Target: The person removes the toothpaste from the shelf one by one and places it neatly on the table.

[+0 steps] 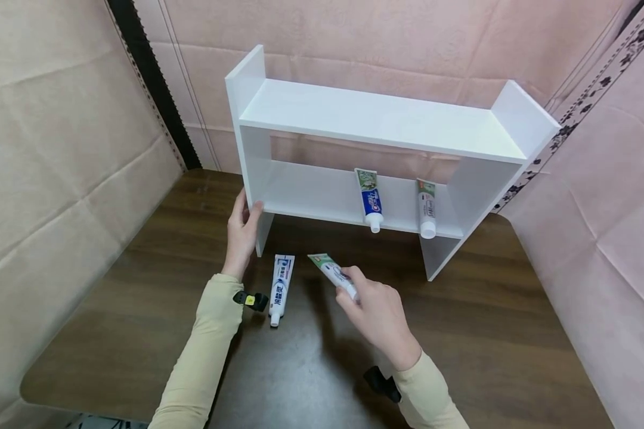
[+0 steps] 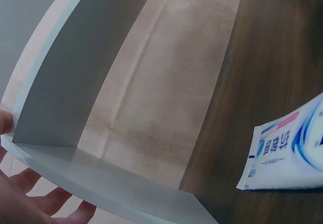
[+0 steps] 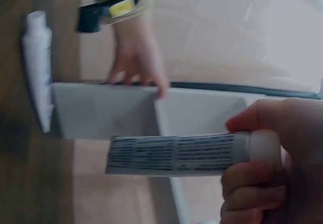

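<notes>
Currently: one tube in hand, two on shelf, one on table

Holding a green-and-white toothpaste tube (image 1: 334, 274) near its cap end in the right hand (image 1: 378, 313), thumb and fingers closed round it; raised above the brown table (image 1: 488, 333), flat end toward the white shelf (image 1: 386, 116). Gripping the shelf's left side panel with the left hand (image 1: 240, 235), thumb in front, fingers round the outer side. On the lower board: a blue-and-green tube (image 1: 371, 196) and, farther right, a second green-and-white tube (image 1: 426, 205), well apart, caps jutting past the front edge. Lying on the table near the left wrist: a blue-and-white tube (image 1: 281, 289), cap end away from the shelf.
</notes>
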A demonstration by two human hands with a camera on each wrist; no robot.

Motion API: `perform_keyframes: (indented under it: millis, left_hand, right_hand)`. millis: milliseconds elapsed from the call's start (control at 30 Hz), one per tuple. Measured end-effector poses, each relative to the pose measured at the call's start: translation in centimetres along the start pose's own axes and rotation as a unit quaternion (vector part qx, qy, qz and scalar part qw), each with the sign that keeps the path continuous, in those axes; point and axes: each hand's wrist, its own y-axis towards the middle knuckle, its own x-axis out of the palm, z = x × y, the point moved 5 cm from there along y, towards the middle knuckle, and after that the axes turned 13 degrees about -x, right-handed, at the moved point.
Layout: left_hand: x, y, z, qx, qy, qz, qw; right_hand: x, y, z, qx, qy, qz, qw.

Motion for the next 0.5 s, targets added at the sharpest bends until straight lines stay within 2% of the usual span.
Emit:
perform_keyframes:
  millis: [100,267,400,500]
  left_hand:
    - [0.0,-0.1,0.1,-0.001,0.002,0.001,1.0]
    - [-0.1,-0.2,0.2,-0.006,0.004,0.001,1.0]
    - [0.0,-0.2,0.0,-0.01,0.003,0.002,0.9999]
    - [0.0,-0.2,-0.1,-0.007,0.001,0.004,1.0]
  right_hand:
    - [1.7,0.1,1.2,0.02,-0.001,-0.042,0.9989]
    - [4.5,-0.2,2.9,0.04,-0.027,-0.086,0.9951]
    - [6.0,-0.5,3.0,0.046,-0.051,-0.105,0.9922]
    - [6.9,-0.6,2.5,0.031,-0.078,-0.11,0.9904]
